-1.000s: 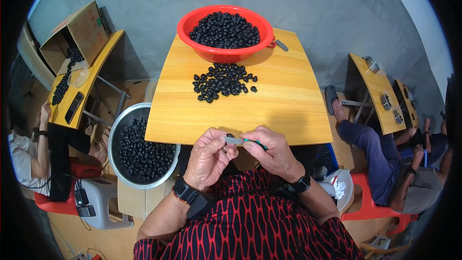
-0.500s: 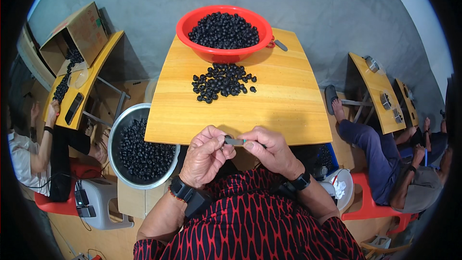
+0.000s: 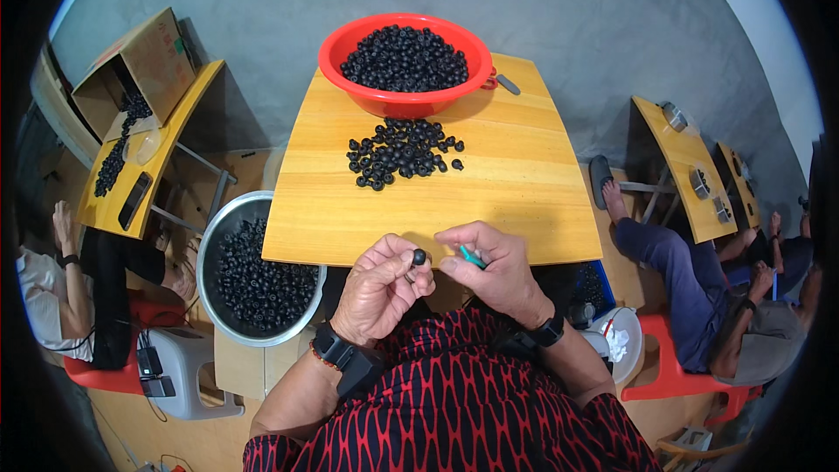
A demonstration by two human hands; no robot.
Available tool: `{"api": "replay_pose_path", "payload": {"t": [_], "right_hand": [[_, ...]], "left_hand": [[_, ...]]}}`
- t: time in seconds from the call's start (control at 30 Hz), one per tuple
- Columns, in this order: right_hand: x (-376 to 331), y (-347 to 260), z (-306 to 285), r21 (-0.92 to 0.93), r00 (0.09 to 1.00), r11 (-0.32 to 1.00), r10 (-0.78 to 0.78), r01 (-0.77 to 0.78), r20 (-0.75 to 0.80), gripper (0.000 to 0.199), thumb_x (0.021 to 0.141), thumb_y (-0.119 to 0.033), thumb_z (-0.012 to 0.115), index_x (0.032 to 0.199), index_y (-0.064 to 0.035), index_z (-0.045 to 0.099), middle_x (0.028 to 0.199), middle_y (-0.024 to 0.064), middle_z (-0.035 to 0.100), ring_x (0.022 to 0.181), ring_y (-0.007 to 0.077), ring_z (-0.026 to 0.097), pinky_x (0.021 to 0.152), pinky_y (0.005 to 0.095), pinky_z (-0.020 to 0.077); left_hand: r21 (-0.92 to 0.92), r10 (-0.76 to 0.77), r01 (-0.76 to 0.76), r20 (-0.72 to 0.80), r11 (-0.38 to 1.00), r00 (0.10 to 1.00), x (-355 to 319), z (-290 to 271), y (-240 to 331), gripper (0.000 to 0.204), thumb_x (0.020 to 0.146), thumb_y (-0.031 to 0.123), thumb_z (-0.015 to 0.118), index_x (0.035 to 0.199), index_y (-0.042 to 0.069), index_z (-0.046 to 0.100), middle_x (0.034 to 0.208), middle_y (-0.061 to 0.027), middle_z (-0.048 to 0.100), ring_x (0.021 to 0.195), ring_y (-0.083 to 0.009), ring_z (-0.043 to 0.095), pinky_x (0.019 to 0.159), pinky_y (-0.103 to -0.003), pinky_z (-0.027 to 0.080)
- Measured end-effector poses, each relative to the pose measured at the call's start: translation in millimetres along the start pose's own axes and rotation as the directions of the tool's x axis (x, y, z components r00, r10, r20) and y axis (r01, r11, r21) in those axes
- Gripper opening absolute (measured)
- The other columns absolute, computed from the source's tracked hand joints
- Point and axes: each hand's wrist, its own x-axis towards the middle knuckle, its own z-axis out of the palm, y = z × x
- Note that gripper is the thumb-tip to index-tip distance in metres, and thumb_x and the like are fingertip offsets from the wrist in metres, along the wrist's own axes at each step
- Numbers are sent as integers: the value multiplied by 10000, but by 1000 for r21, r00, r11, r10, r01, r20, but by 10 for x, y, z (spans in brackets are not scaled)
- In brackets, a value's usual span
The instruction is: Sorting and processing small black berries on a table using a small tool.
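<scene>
Over the near edge of the wooden table [image 3: 489, 210], my left hand [image 3: 377, 284] pinches a small black ball-shaped piece [image 3: 419, 257] between thumb and fingertips. Close by on the right, my right hand [image 3: 498, 269] is closed around a small knife with a teal handle [image 3: 473, 256]; its blade cannot be made out now. A loose heap of similar black pieces [image 3: 404, 150] lies on the table beyond my hands. Behind it stands a red basin [image 3: 402, 107] filled with more of them.
A metal bowl of black pieces [image 3: 262, 284] sits left of the table. A grey flat object [image 3: 508, 85] lies beside the red basin. On the right are a white bin [image 3: 626, 348] and a blue crate [image 3: 594, 284]. People sit at tables on both sides.
My hands have drawn slightly apart, and the grey blade seen between them earlier no longer shows. The black piece is now turned into view. At left, a person's hand has pulled back from their table.
</scene>
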Motion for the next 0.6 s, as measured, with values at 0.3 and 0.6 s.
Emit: {"api": "replay_pose_path", "payload": {"t": [0.3,0.6], "right_hand": [[63,-41,88,-316,930,875,-355,367,97,244,753,3,734,981,-42,662,744,90,607,639,244,632,575,330,492],[-1,-53,123,-211,953,932,-303,295,-4,217,739,33,748,909,-47,639,765,96,624,660,242,646,591,317,497]], "left_hand": [[103,23,-13,-101,995,995,-11,44,-50,85,986,52,559,1051,4,585,927,-115,668,740,-168,649,720,-332,546],[9,53,-53,5,999,999,-6,24,-104,111,976,52,586,1076,5,576,939,-124,665,779,-200,664,740,-332,563]]}}
